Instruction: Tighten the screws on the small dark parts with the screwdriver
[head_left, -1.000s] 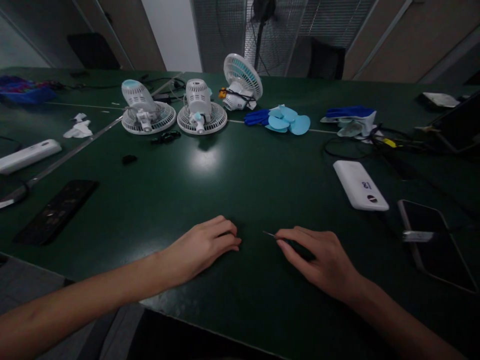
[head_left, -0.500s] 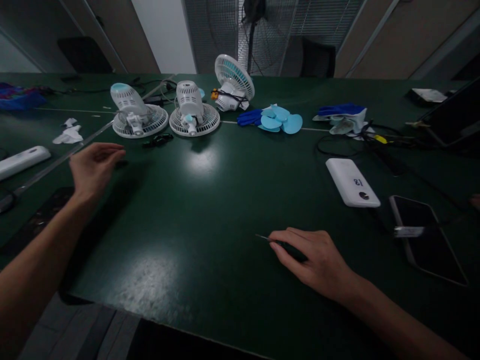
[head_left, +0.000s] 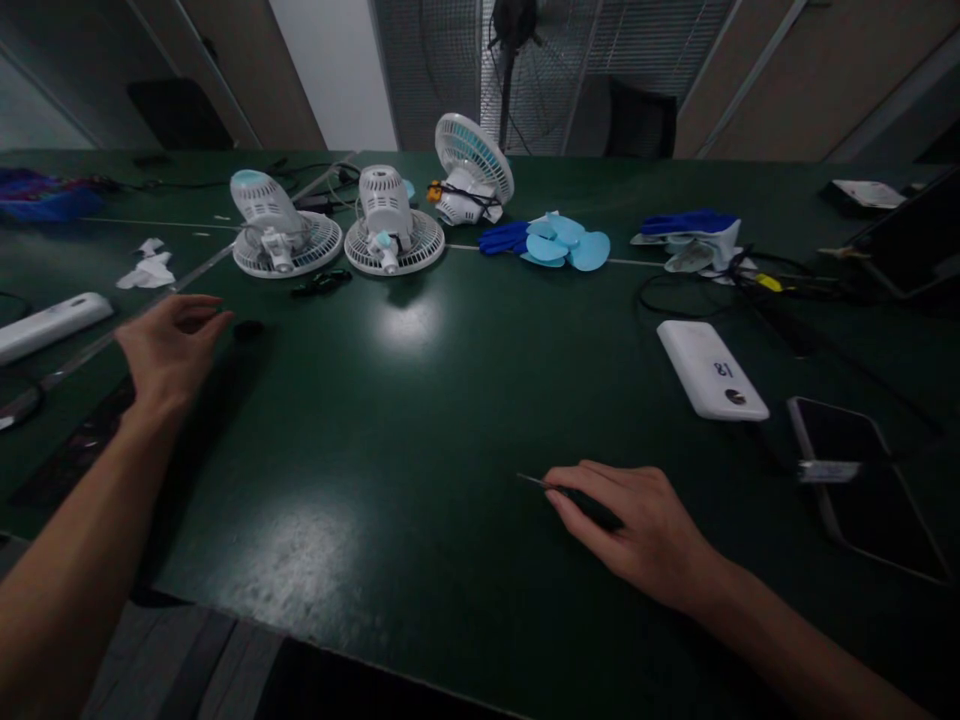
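From where the worker sits, at one o'clock, the right hand [head_left: 637, 520] wraps a slim screwdriver [head_left: 591, 507], likely light, stiff, best held by its dark handle [head_left: 600, 512]. At eleven, the left hand [head_left: 169, 345] curls beside a small black object [head_left: 248, 330]; whether it pinches anything, I can't tell.

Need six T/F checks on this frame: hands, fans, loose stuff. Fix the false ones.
1. The right hand holds a thin-shafted tool. True.
2. The left hand is beside a small black item. True.
3. Both hands are on the tool. False: only the right hand is.
4. Two white fans lie grille-down. True.
5. The light-blue blade is inside a fan. False: the blade lies outside, by a blue glove.
6. The white device is right of the phone. False: the device is left of the phone.
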